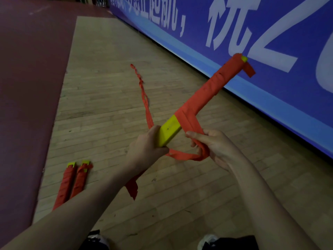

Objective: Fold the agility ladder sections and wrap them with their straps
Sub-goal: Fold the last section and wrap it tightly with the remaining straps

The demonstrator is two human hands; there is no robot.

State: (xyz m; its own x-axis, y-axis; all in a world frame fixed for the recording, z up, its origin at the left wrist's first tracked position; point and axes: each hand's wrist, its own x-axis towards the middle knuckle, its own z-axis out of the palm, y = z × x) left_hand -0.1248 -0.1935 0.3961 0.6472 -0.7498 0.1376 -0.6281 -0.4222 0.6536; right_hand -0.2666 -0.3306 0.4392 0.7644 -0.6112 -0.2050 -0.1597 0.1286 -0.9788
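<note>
A folded stack of yellow ladder rungs is held in the air, pointing up to the right. Red strap wraps most of the bundle, leaving a bare yellow part near my hands. My left hand grips the near yellow end. My right hand pinches the loose red strap just below the bundle, pulled into a loop between both hands. A long strap tail trails away over the floor. A short strap end hangs under my left wrist.
Two wrapped ladder bundles lie side by side on the wooden floor at the lower left. A blue banner wall runs along the right. Dark red flooring borders the left. My shoes show at the bottom edge.
</note>
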